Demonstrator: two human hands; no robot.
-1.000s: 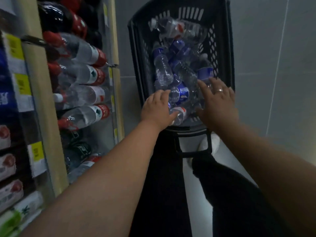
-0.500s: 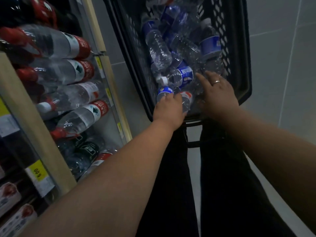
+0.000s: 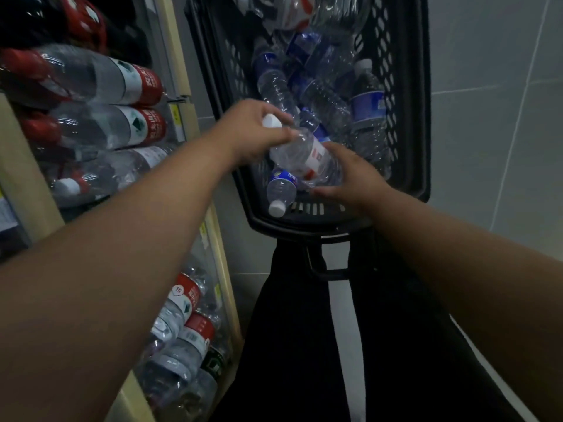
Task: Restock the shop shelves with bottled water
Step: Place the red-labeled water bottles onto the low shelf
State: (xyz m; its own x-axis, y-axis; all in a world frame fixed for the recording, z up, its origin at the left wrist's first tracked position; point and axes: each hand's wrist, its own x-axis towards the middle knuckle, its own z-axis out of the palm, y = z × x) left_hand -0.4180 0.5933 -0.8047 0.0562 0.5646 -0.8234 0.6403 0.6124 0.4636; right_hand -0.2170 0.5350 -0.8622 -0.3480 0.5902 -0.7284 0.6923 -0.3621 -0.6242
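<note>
A clear water bottle [image 3: 304, 155] with a white cap and a red-and-white label is lifted just above the near end of the black basket [image 3: 408, 117]. My left hand [image 3: 253, 132] grips its neck right below the cap. My right hand [image 3: 356, 178] holds its lower end from the right. Several blue-labelled water bottles [image 3: 367, 105] lie piled in the basket, one of them [image 3: 281, 190] with its white cap towards me.
On the left stands a shelf unit [image 3: 27, 181] with beige uprights, stocked with red-labelled water bottles [image 3: 122, 126] lying on their sides, more on a lower shelf [image 3: 185, 324]. Grey tiled floor lies to the right. My dark trouser legs are below the basket.
Both hands were down among the bottles in the basket; now they have lifted out the red-and-white labelled bottle, left hand at its neck, right hand at its base. The view has shifted closer.
</note>
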